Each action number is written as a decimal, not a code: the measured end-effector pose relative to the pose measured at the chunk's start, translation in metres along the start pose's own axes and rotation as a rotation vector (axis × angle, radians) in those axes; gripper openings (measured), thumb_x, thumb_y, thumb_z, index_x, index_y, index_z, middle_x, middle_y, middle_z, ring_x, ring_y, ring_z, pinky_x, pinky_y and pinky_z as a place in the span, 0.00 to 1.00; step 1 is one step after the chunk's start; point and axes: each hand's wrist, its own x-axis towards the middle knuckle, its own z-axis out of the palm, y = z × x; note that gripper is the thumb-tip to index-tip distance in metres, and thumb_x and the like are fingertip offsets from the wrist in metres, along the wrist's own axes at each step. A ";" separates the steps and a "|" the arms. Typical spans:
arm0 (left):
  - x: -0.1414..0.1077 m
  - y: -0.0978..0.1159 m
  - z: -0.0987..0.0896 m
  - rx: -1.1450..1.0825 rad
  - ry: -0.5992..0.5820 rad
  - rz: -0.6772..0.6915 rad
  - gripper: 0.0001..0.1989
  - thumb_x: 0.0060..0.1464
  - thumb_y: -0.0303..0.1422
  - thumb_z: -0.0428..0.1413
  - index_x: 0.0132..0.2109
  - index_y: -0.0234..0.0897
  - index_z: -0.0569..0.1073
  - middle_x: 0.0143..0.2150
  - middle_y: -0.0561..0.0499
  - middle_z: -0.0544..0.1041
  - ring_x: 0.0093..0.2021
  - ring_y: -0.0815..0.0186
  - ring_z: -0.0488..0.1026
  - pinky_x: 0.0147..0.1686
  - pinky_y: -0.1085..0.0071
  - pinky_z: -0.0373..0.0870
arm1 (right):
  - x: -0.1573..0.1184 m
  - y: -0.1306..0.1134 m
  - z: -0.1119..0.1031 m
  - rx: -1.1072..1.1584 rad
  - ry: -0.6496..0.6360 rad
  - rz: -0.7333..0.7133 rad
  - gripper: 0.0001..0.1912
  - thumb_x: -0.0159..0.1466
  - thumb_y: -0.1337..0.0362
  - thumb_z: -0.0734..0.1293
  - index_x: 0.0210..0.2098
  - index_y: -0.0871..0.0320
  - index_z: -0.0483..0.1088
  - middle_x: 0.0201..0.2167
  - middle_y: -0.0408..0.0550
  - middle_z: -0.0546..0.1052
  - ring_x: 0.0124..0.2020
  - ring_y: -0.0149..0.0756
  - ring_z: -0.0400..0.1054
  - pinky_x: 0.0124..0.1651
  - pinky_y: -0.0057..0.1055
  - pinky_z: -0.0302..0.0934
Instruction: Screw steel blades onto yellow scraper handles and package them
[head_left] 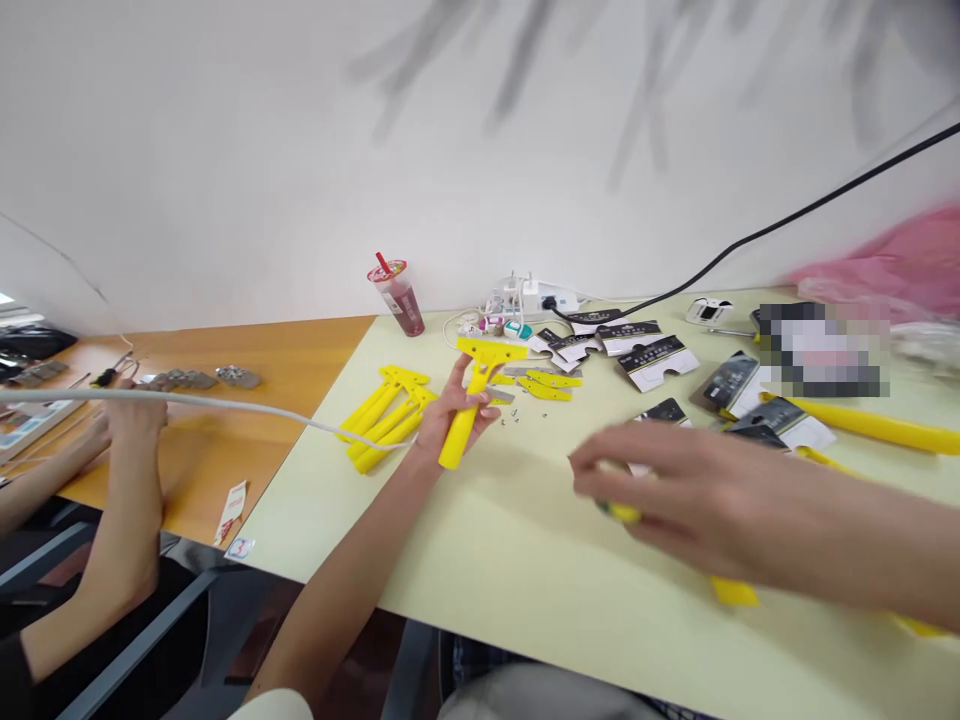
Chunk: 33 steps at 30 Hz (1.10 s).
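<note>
Left hand [457, 412] clamped on a yellow plastic scraper [471, 402] above the pale counter [495, 540], right hand [667, 490] closed on a yellow piece [622, 512] (blurred, half hidden in the grip), the two well apart.

Bare forearms lead to the left hand [454, 415] and right hand [675, 490]. A white sleeve [274, 706] shows at the lower edge, beside pale grey cloth [540, 697] and dark checked fabric [480, 665].

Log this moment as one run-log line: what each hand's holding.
left hand: grips yellow plastic scraper | right hand: holds yellow piece, blurred | table: loose screws
</note>
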 end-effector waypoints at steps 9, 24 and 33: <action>0.004 0.020 -0.014 -0.009 0.135 0.185 0.43 0.51 0.18 0.61 0.70 0.58 0.71 0.68 0.47 0.77 0.37 0.76 0.76 0.40 0.76 0.73 | 0.065 0.072 0.005 0.047 0.195 0.211 0.15 0.76 0.51 0.68 0.56 0.49 0.77 0.50 0.49 0.86 0.40 0.46 0.79 0.44 0.40 0.67; 0.009 0.007 -0.019 0.047 0.214 0.096 0.41 0.52 0.18 0.60 0.70 0.55 0.72 0.68 0.47 0.77 0.41 0.72 0.80 0.44 0.72 0.75 | 0.060 0.095 0.047 0.112 0.142 0.198 0.14 0.75 0.54 0.68 0.55 0.51 0.78 0.47 0.51 0.86 0.41 0.46 0.80 0.46 0.39 0.67; 0.009 0.002 -0.016 0.011 0.197 0.046 0.43 0.49 0.17 0.61 0.70 0.54 0.72 0.67 0.47 0.77 0.40 0.73 0.79 0.42 0.74 0.74 | 0.061 0.091 0.047 0.124 0.143 0.168 0.11 0.76 0.57 0.68 0.54 0.51 0.76 0.46 0.50 0.86 0.42 0.45 0.80 0.46 0.37 0.67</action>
